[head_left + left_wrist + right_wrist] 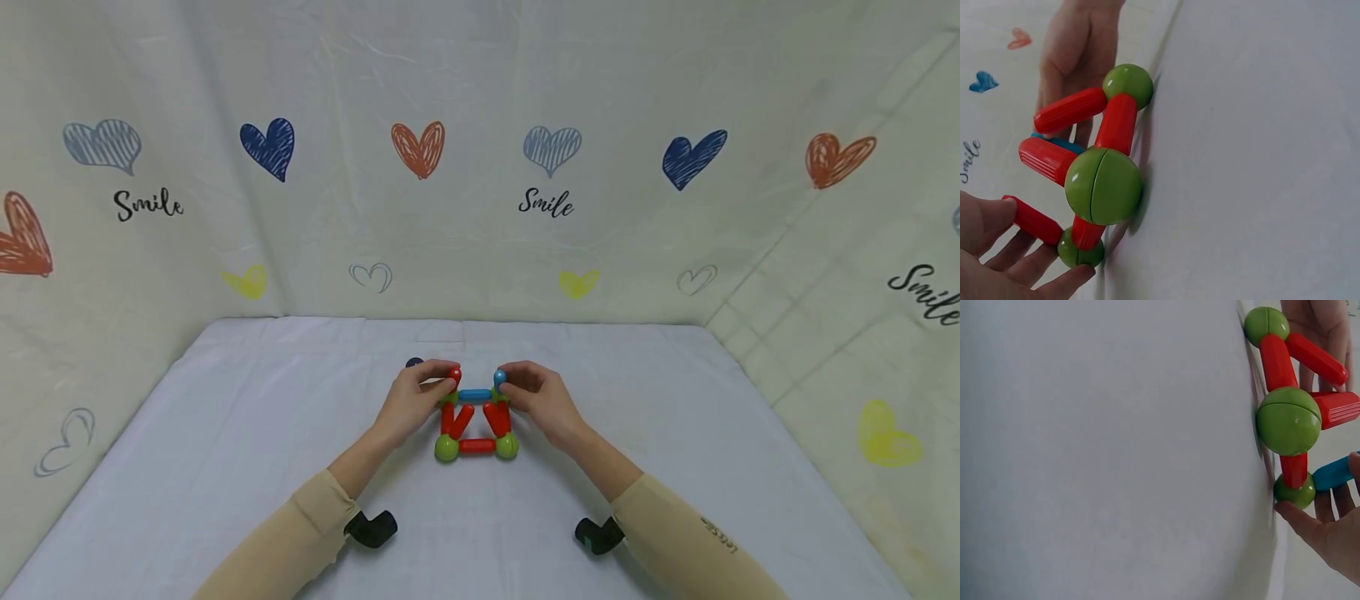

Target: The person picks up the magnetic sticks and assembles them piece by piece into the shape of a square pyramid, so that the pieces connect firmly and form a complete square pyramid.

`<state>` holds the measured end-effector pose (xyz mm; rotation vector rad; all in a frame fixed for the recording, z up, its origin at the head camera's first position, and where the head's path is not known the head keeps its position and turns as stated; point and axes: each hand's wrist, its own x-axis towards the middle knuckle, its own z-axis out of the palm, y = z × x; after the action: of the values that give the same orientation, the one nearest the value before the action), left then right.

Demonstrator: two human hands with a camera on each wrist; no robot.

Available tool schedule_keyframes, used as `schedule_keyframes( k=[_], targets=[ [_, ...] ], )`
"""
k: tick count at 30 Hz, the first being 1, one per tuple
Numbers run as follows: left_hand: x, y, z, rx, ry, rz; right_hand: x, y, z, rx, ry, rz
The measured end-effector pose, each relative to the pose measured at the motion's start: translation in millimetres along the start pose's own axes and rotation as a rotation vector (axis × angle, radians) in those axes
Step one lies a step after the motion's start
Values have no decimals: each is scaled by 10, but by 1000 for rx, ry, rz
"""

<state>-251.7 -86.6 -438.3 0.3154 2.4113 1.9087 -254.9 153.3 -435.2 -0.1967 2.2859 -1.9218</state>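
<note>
On the table, red and blue rods joined by green balls form a four-cornered frame, with the near green balls [446, 448] linked by a red rod [477, 447]. Two more red rods [462, 421] slant up from those near corners. My left hand [411, 402] pinches a red rod [1035, 220] standing on the far left green ball [1080, 249], a finger touching that ball. At the far right corner my right hand [546, 407] pinches a blue rod [1334, 474] rising from another green ball [1295, 490]. Between the far corners lies a blue rod [475, 395].
A dark round piece [415, 362] sits behind my left hand, partly hidden. Black wrist-worn devices [372, 530] jut inward from both sleeves above the white-covered table [480, 542]. A pale cloth with printed hearts [417, 150] hangs behind and at the sides.
</note>
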Motion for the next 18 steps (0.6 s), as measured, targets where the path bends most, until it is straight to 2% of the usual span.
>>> schedule_keyframes(
  k=[6, 11, 18],
  targets=[
    [-5, -10, -2, 3, -43, 50, 10, 23, 9, -11, 7, -10],
    [6, -34, -1, 26, -71, 61, 1, 22, 21, -22, -6, -38],
    [26, -45, -7, 60, -116, 85, -14, 1, 59, -92, 10, -86]
  ],
)
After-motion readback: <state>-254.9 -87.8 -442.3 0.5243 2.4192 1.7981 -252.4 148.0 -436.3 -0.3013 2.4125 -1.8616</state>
